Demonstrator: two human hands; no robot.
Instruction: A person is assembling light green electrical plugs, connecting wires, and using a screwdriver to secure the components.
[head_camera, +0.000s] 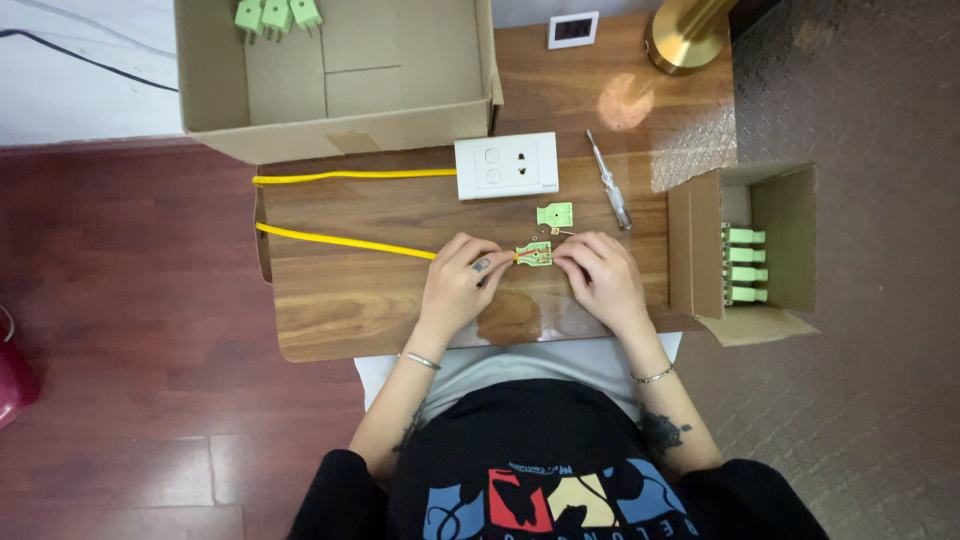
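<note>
Pale green plastic marks the centre of this overhead view: an opened plug half (534, 254) lies flat on a wooden board (340, 310) across the seated person's lap, directly between the two hands. The left hand (460, 285) is curled, its fingertips pinching the end of a yellow cable (345, 242) where it enters the plug's left side; the cable's long line runs leftward and slightly away from the person, so this hand sits along the cable's axis. The right hand (600, 272) is loosely bent, fingertips touching the plug's right edge; whether it grips anything small I cannot tell. Both hands are about equally close to the plug. Just beyond it lie the plug's green cover (555, 213) and a screwdriver (610, 182), nearer the right hand. A white socket plate (506, 166) rests farther back, and cardboard boxes (745, 255) hold more green plugs
</note>
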